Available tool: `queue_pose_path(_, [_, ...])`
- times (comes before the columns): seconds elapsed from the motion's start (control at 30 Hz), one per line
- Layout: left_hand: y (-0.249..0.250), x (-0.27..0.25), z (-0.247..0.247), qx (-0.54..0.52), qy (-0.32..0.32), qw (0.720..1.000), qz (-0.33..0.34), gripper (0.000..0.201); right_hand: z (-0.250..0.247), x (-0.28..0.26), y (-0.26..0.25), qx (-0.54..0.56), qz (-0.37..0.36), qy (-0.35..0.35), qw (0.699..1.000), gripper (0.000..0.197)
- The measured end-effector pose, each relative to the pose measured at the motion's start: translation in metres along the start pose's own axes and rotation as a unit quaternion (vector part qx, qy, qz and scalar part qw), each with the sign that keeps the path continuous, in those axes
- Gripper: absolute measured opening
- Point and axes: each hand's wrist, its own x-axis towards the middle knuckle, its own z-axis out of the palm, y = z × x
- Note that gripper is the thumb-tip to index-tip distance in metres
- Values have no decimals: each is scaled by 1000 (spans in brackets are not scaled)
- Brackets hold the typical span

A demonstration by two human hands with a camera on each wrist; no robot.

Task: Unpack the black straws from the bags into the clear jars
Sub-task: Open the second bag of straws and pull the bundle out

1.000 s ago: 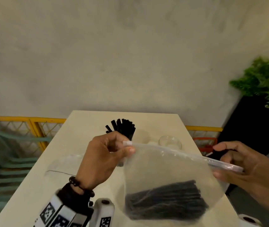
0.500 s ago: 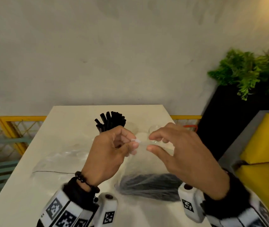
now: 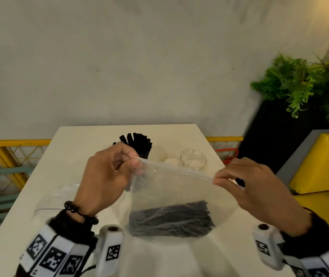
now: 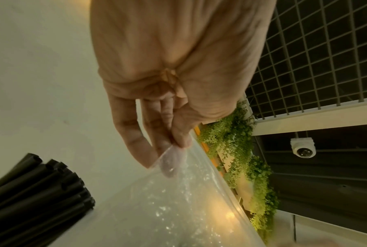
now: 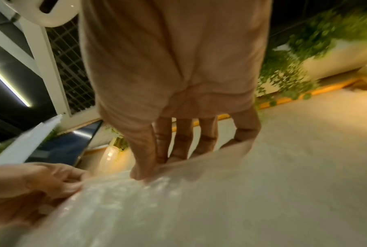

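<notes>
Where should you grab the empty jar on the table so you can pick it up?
Probably round its side wall, coming from the right. The jar stands upright with its mouth open, so fingers can wrap its round wall. The bag and the straws crowd its near and left sides; the right side is free.

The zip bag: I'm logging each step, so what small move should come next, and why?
Probably pull the zip bag mouth apart. The left hand and right hand pinch opposite ends of its top strip, the black straws lie inside, and an empty clear jar waits behind.
</notes>
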Motion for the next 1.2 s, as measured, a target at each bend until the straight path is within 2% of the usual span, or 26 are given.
queue_pose_path(0.13, [-2,6,-4,19,-2,1000,9,15,-11,-23,33,-17,34,-18,999,53])
queue_pose_path(0.3, [2,13,4,33,-21,999,29,16,-26,-26,32,49,71,-78,993,45])
queue_pose_path(0.43, [12,24,14,52,-68,994,70,21,-23,8,7,84,-1,-136,987,41])
queue_pose_path(0.53, [19,35,25,94,-45,990,90,20,-8,31,-4,94,-31,-194,976,21])
queue_pose_path(0.67, [17,42,36,97,-3,993,69,15,-6,46,-9,165,17,-201,966,21])
queue_pose_path(0.77, [16,40,40,106,20,992,70,10,6,49,-15,122,-12,-219,968,22])
queue_pose_path(0.8, [18,36,40,118,32,988,93,7,9,50,-16,106,-20,-218,970,23])
queue_pose_path(0.83, [21,30,38,141,38,979,145,10,11,52,-16,103,-15,-208,973,24])
queue_pose_path(0.87, [25,22,38,175,17,962,210,23,12,54,-14,121,4,-197,973,23])
queue_pose_path(0.93, [30,5,42,250,-105,907,323,51,9,60,-11,183,42,-192,963,12])
queue_pose_path(0.97, [31,-1,45,298,-174,873,344,59,8,61,-10,197,46,-201,958,9])
queue_pose_path(1.0, [30,-6,48,345,-220,844,348,58,7,62,-7,186,39,-205,960,11])
queue_pose_path(1.07, [25,-8,45,397,-244,811,355,34,5,66,6,105,26,-176,978,11])
queue_pose_path(1.1, [25,-7,39,395,-249,808,359,19,2,68,15,52,32,-144,988,12])
queue_pose_path(1.13, [27,-5,31,382,-269,812,350,15,-3,69,25,7,46,-110,993,12])
queue_pose_path(1.2, [30,-5,20,372,-319,810,322,28,-9,68,38,-24,67,-71,995,12])
